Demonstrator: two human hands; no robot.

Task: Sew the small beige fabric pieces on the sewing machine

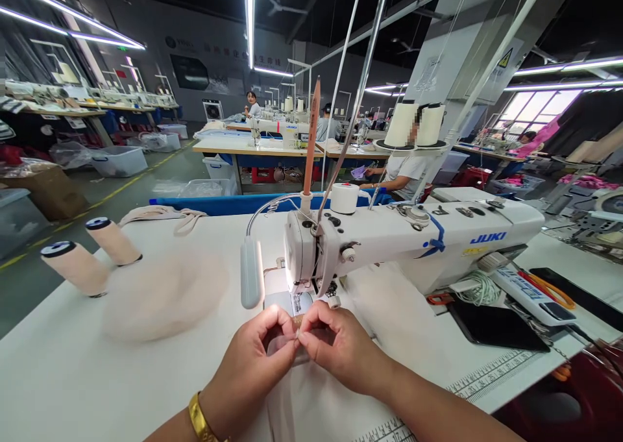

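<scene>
Careful Pinching Going On

I am watching the left hand (246,364) and the right hand (348,351) pinching a thin cloth (281,406), thumbs and fingers meeting at the tips. The cloth is lying just in front of the foot (298,303) of the sewing machine (389,237), and some is running back toward the person. I think the hands are getting its edge neat. The next move seems to be calling for a flat edge and a soft grip, with no fingertips going under the foot.

The table (53,380) is giving more moving room on the left, before a see-through heap (168,299) and two cones (78,270). The lamp (251,274) is crowding the foot's left side. On the right, a phone (496,326) is lying near the table's edge, and a ruler (496,372) is running along it.
</scene>
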